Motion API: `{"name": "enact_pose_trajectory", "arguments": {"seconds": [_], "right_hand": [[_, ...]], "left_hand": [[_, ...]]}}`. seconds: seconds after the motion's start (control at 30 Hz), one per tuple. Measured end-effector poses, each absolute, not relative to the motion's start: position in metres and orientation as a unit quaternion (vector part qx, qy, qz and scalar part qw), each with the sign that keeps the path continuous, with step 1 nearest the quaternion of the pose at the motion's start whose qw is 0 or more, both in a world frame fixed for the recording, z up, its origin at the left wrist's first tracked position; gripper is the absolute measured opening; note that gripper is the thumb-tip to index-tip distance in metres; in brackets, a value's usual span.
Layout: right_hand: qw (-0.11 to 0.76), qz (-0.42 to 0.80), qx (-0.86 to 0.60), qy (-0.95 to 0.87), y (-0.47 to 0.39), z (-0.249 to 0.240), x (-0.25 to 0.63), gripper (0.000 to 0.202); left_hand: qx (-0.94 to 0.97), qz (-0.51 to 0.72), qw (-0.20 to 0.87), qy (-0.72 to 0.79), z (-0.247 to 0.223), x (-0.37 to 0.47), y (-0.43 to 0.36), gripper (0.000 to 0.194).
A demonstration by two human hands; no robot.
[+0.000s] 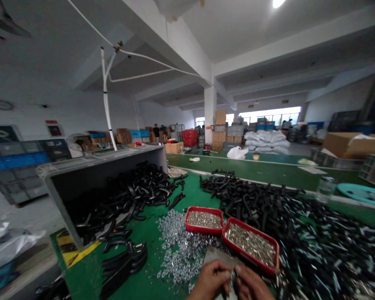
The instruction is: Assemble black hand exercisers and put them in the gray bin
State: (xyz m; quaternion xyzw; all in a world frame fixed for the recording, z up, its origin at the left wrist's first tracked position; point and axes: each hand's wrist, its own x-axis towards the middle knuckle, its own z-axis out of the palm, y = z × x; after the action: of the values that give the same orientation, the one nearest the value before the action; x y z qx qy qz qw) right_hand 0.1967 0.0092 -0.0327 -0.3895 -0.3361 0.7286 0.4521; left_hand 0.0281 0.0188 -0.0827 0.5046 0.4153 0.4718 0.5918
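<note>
At the bottom edge, my left hand [213, 280] and my right hand [248, 282] are close together with bent fingers. The fingertips of both pinch around something small and dark between them, too blurred to make out. Beneath the hands lies a grey metal plate [217, 255]. Just beyond the plate stand two red trays, the nearer one [276, 257] with small metal pins and the farther one [187, 226] with finer metal parts. Left of the hands, shiny nuts [181, 254] are spread over the green table [158, 273].
Black curved parts [250, 200] are heaped behind and right of the trays. A tipped grey crate [62, 208] with more black parts stands on the left, near stacked black handles [125, 264]. A clear jar [325, 189] is at the right. Distant people stand in the background.
</note>
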Motion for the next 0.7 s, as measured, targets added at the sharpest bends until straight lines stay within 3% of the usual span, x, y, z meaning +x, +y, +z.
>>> {"name": "enact_pose_trajectory", "arguments": {"seconds": [0.2,0.7], "right_hand": [[0.465,0.754,-0.34,-0.315,0.006,-0.035,0.199,0.041],[0.415,0.779,-0.346,-0.319,0.005,-0.029,0.202,0.039]], "left_hand": [[0.526,0.49,0.529,0.452,-0.051,0.028,0.003,0.037],[0.565,0.44,0.552,0.427,-0.042,0.022,-0.002,0.032]]}}
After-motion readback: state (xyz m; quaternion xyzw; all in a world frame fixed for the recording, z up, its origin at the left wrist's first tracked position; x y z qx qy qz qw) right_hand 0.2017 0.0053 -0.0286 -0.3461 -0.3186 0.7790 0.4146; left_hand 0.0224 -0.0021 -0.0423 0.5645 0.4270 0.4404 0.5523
